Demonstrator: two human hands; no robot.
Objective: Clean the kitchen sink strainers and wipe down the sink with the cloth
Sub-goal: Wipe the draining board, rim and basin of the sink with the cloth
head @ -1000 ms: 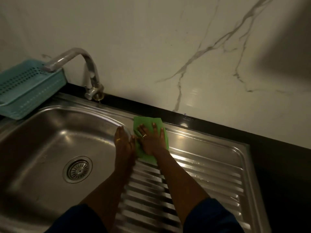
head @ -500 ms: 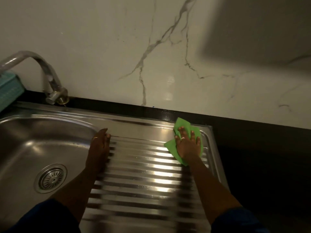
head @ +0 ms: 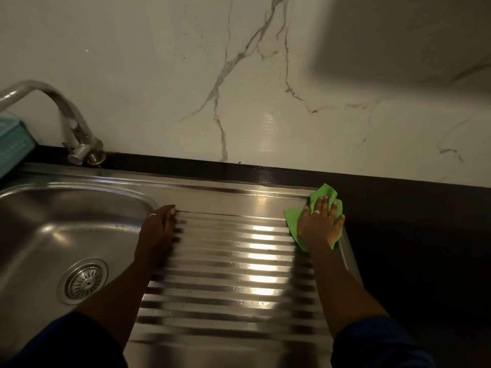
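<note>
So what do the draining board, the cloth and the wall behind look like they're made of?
Draining board: looks like stainless steel, brushed, with bright reflections on its ridges. Cloth under the right hand: soft green fabric, folding; the fibre can't be told. Wall: glossy white marble-look panel with grey veins, real stone or tile unclear.

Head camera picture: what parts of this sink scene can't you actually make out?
- Teal basket: cut off by the left edge.
- Tap spout: its outlet runs past the left edge.
- Green cloth: mostly hidden under the right hand.
- Strainer: too dim to judge clean or dirty.
- Sink bowl: near side covered by the left sleeve.
</note>
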